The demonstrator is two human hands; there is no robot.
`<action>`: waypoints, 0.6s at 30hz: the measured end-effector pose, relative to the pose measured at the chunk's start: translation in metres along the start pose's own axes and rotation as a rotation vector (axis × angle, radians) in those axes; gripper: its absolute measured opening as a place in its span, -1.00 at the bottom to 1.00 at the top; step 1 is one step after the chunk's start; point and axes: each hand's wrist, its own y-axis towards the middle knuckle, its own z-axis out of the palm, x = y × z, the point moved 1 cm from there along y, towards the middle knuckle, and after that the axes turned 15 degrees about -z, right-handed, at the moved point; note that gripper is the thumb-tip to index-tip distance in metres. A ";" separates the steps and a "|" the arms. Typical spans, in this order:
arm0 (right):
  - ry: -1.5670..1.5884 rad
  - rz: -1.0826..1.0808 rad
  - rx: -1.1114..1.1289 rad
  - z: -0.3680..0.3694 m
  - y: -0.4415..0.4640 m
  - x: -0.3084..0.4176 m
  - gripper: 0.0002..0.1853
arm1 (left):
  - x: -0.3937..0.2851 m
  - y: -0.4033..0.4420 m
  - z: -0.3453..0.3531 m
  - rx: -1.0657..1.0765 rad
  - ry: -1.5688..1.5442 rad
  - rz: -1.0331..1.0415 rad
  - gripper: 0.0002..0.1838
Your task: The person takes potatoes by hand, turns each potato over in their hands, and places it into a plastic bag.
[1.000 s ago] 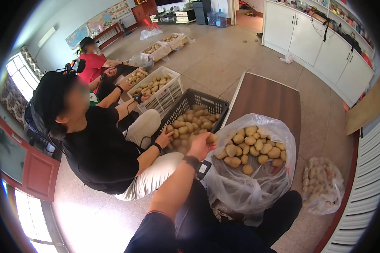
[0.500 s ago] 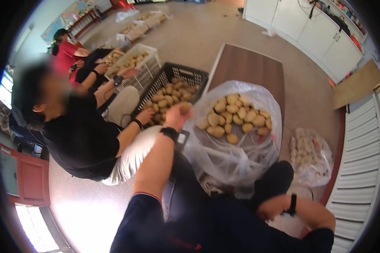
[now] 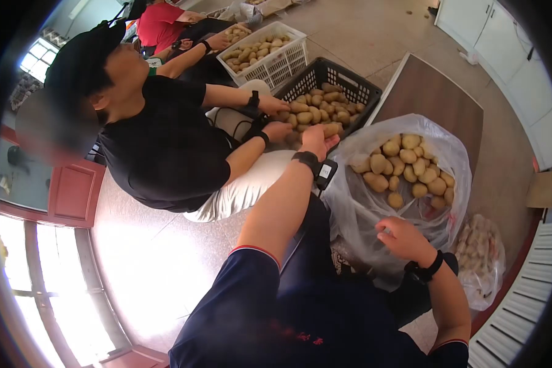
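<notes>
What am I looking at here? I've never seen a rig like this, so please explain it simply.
There is no robot: a person works with two bare hands. One camera, worn on that person's head, takes every picture, looking forward and down.

The left hand reaches to the black crate. A potato shows against its fingers, though how firmly it is gripped is hard to tell. The right hand, loosely curled and seemingly empty, is over the near side of a clear bag. Inside the bag are potatoes; more fill the crate.

The hands at the crate's near left belong to a co-worker in black, not the camera wearer.
</notes>
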 end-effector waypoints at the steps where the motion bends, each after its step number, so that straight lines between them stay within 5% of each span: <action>1: 0.038 0.098 -0.082 -0.005 -0.001 -0.011 -0.70 | 0.000 0.007 -0.007 -0.029 0.245 0.123 -0.69; 3: -0.063 0.094 -0.225 0.000 0.001 -0.055 -0.68 | -0.001 0.021 -0.015 -0.062 0.505 0.233 -0.67; 6: -0.276 0.096 -0.421 0.016 0.014 -0.100 -0.65 | 0.001 0.033 -0.023 -0.001 0.367 0.196 -0.66; 8: -0.395 0.123 -0.490 0.022 0.024 -0.117 -0.64 | -0.010 -0.017 -0.009 -0.262 1.483 0.688 -0.65; 12: -0.561 0.229 -0.477 0.028 0.038 -0.123 -0.60 | -0.011 -0.009 -0.012 -0.533 1.716 0.755 -0.55; 14: -0.572 0.276 -0.475 0.028 0.039 -0.123 -0.59 | -0.013 0.042 -0.042 -0.434 1.584 0.773 -0.50; 18: -0.573 0.309 -0.414 0.028 0.034 -0.122 -0.57 | -0.009 0.006 -0.014 -0.462 1.657 0.931 -0.47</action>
